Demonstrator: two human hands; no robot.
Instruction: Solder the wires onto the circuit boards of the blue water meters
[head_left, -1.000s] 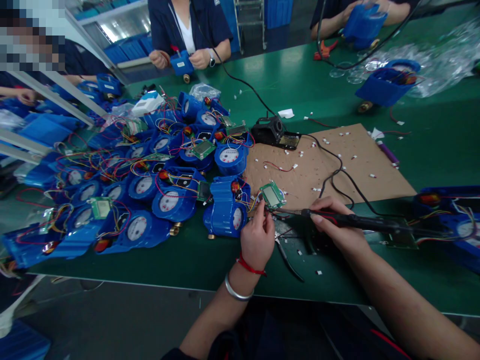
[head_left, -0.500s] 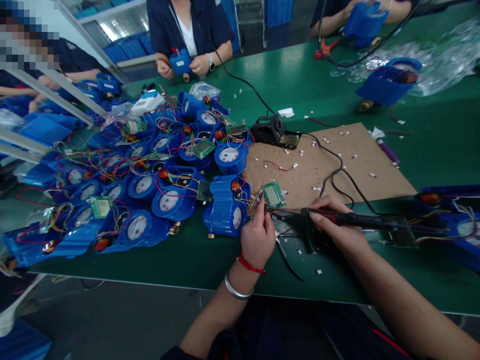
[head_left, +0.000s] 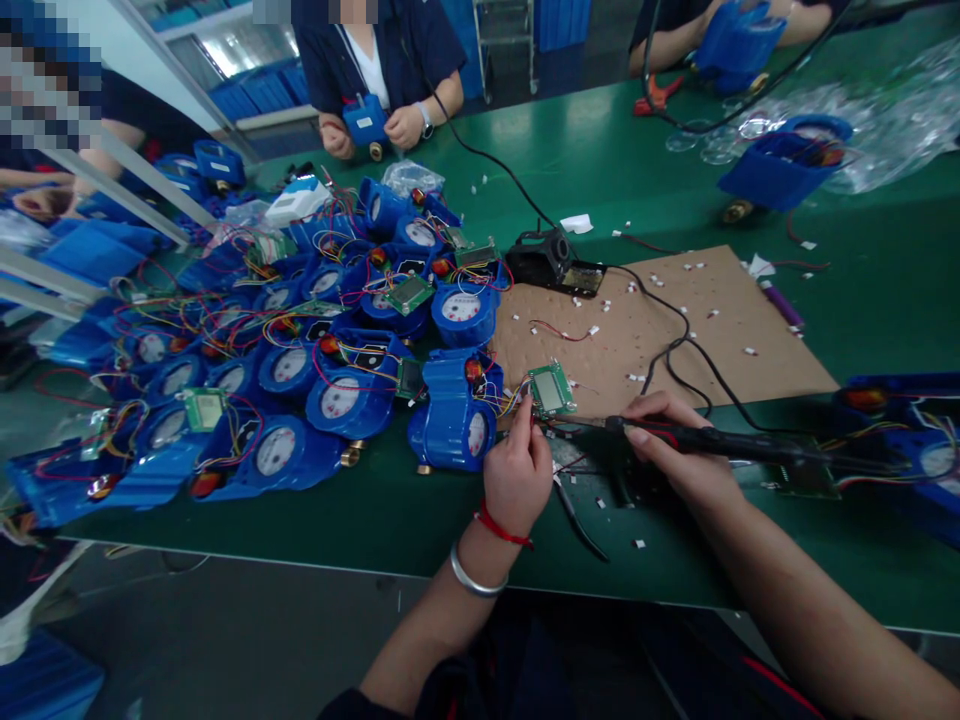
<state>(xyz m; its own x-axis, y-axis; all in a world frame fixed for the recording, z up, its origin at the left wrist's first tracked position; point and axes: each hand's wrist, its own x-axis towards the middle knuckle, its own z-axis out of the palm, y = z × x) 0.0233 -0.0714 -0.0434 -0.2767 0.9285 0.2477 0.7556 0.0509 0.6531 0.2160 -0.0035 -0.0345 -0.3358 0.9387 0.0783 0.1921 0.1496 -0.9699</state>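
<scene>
**Hot tip close to fingers and thin wires**

Taking the small green circuit board [head_left: 551, 391] as the marker and reading from left to right: to its left lies a wide heap of blue water meters [head_left: 300, 350], tangled with red and yellow leads, and the nearest blue meter [head_left: 450, 420] sits just beside the board, joined to it by a bundle of coloured wires. Just below the board, the left hand [head_left: 517, 478] is closed in a pinch on those wires at the board's edge. To the right of the board, the right hand [head_left: 679, 462] is wrapped round the black soldering iron [head_left: 720, 442], whose tip points toward the board's lower edge.

From where I stand, the worry is how near the tip is to the pinching fingers; a small slip could burn them, or melt insulation on a neighbouring lead. The board seems held only by its wires, so a tug might shift it off the joint. The iron's cord loops across the cardboard sheet [head_left: 712, 330] behind the board and could snag.

The table [head_left: 375, 520] is green, strewn with small white scraps. Beyond the board sits a black iron stand [head_left: 551, 262]. Farther back, other people across the table hold blue housings, and on the far right lie clear plastic bags [head_left: 862, 120].
</scene>
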